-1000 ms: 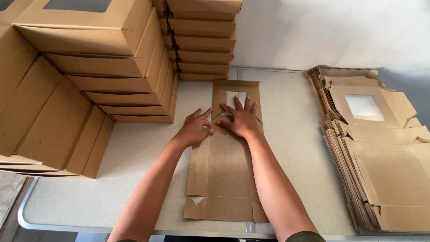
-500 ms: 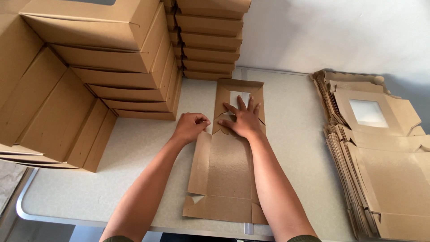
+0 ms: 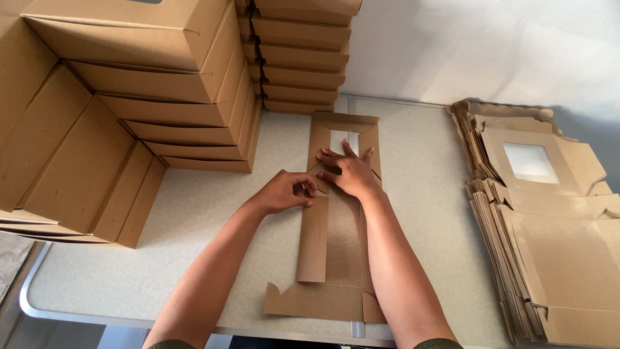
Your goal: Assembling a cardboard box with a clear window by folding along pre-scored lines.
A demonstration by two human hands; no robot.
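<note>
A flat brown cardboard box blank [image 3: 336, 245] with a clear window near its far end lies lengthwise on the pale table [image 3: 194, 226]. Its left side flap stands partly folded up and inward. My left hand [image 3: 284, 192] curls its fingers on the upper end of that left flap. My right hand [image 3: 349, 171] presses flat, fingers spread, on the blank's middle just below the window.
Stacks of assembled brown boxes [image 3: 161, 84] fill the left and far side, some leaning at the table's left edge. A pile of flat windowed blanks [image 3: 549, 220] sits on the right. A white wall [image 3: 484, 45] rises behind the table.
The left side flap has been raised and folded further inward. My left hand has curled tighter on it, while my right hand keeps pressing the middle.
</note>
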